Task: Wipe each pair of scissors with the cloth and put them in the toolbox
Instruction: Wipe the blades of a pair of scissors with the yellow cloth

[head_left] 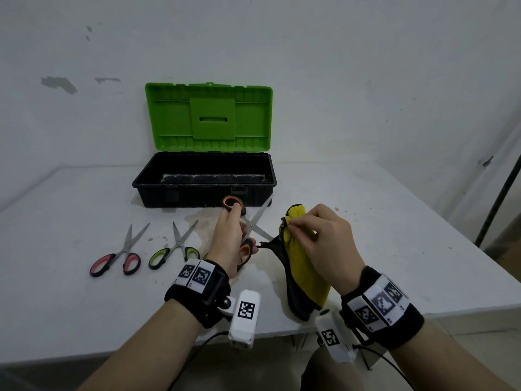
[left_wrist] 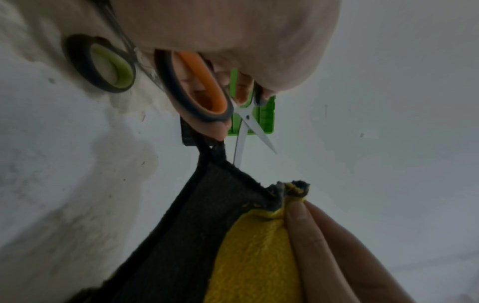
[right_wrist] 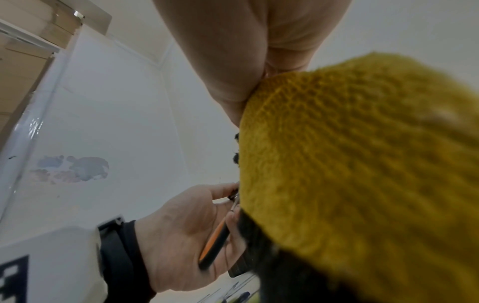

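The left hand [head_left: 229, 238] holds the orange-handled scissors [head_left: 248, 224] up off the table [head_left: 84, 306], fingers curled through and around the handle loops, with the blades splayed open. One blade runs up toward one o'clock, its tip in front of the toolbox; the other runs toward four o'clock, straight at the cloth. The same left fingers also seem to pinch a dark corner of the cloth against the lower handle loop.

The right hand [head_left: 324, 244] pinches the yellow-and-black cloth [head_left: 307, 272] near its top edge between thumb and fingertips, and the rest hangs down toward six o'clock. The cloth lies at about three o'clock from the scissors, just beside the lower blade's tip; whether they touch there cannot be told.

The wipe looks about to begin: the lower blade's long axis points into the cloth, so the right hand is the nearer one to fold fabric around it.

The open toolbox [head_left: 204, 179], green lid raised, sits at twelve o'clock. The green-handled scissors [head_left: 177, 248] and pink-handled scissors [head_left: 121, 255] lie at nine o'clock, apparently not yet wiped.
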Tool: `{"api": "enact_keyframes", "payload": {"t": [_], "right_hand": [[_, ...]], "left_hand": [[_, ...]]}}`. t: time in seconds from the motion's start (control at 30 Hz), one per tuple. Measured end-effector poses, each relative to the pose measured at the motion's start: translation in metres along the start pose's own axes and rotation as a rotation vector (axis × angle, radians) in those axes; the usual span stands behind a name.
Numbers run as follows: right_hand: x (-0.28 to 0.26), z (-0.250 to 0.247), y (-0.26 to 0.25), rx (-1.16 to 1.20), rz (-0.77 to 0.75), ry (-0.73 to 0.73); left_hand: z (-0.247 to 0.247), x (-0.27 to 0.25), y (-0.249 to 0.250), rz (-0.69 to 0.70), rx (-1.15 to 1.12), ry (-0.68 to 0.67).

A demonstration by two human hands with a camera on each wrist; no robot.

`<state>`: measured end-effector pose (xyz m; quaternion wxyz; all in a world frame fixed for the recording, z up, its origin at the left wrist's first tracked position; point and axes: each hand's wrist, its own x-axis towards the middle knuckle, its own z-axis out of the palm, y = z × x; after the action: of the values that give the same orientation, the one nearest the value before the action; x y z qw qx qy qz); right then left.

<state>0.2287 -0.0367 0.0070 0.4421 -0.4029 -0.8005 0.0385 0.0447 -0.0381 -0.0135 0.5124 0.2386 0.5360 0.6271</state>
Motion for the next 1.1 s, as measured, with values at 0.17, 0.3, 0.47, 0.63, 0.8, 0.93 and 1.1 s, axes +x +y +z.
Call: {"api": "enact_keyframes", "payload": {"t": [0.17,0.3,0.47,0.63,0.8,0.93,1.1], "right_hand": [[0.001,0.0,-0.002,0.014,-0.012,0.017],[0.002,-0.004,-0.002,0.012,-0.014,0.049],[-0.002,-0.004,-0.009,-0.021,-0.058,0.017],[-0.001,0.011,-0.014,-0.026,-0.072,-0.152],[-0.007,0.016,-0.013,-0.054,-0.077,-0.217],[-0.006,0.016,-0.009,-0.066,-0.023,-0.209],[0.014,0.005,0.013,-0.128,0.144,-0.174]], "left_hand": [[-0.001,-0.001,0.004,-0.048,-0.049,0.0],[-0.004,-0.002,0.003,-0.116,-0.097,-0.008],[-0.003,-0.006,-0.002,-0.116,-0.064,-0.013],[0.011,-0.009,-0.013,-0.008,0.073,-0.03],[0.017,-0.012,-0.015,0.098,0.228,-0.04],[0.019,-0.016,-0.015,0.182,0.254,-0.068],[0.015,-0.019,-0.017,0.172,0.211,-0.083]]}}
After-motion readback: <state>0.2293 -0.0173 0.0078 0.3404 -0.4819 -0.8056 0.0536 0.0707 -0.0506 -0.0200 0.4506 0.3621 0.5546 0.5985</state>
